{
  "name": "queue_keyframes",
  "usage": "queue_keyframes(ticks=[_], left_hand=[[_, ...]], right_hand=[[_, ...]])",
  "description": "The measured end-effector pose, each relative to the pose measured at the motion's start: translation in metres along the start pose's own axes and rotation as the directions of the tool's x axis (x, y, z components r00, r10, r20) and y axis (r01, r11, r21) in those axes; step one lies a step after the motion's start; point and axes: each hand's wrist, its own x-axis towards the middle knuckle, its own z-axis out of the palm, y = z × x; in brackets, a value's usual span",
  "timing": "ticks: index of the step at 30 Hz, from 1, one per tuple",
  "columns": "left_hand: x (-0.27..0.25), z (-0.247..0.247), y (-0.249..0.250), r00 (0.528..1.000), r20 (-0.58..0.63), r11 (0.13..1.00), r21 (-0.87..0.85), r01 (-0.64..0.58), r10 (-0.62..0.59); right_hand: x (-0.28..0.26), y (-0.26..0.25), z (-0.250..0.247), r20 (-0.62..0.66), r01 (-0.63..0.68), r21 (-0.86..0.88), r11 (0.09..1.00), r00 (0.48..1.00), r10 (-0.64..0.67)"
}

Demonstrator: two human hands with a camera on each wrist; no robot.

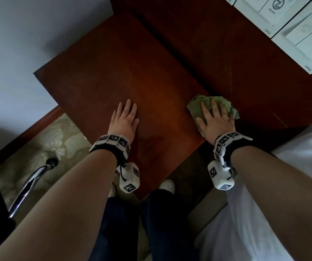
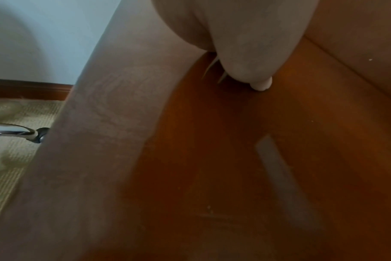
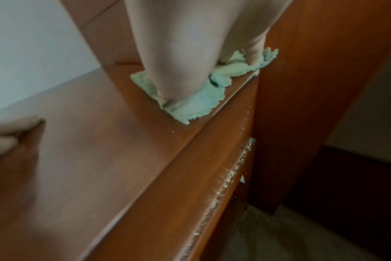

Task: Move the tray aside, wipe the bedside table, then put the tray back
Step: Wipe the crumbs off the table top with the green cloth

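The dark red-brown bedside table [image 1: 117, 68] fills the middle of the head view. A crumpled green cloth [image 1: 196, 106] lies at the table's right edge, against the wooden headboard panel. My right hand [image 1: 215, 117] lies flat on top of the cloth [image 3: 196, 104], fingers straight, pressing it down. My left hand [image 1: 126, 117] rests flat on the tabletop [image 2: 279, 159] near the front edge, fingers straight, holding nothing. No tray shows in any view.
White switch panels [image 1: 301, 31] are mounted on the wooden headboard [image 1: 226, 53] at the upper right. White bedding [image 1: 292, 185] lies to the right. A chrome chair arm [image 1: 32, 181] stands over the carpet at the left. A drawer front [image 3: 190, 185] runs below the table edge.
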Motion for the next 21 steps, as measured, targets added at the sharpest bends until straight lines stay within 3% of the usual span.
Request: queue_keyframes(ticks=[9,21], left_hand=[[-0.001,-0.001,-0.015,0.993,0.064,0.994,0.038,-0.105,0.102],[-0.006,-0.011,-0.046,0.936,0.195,0.935,0.149,-0.322,0.292]], right_hand=[[-0.024,-0.028,0.018,0.003,-0.179,0.207,0.962,0.983,0.182],[-0.093,-0.108,0.06,0.014,-0.214,0.282,0.935,0.976,0.219]])
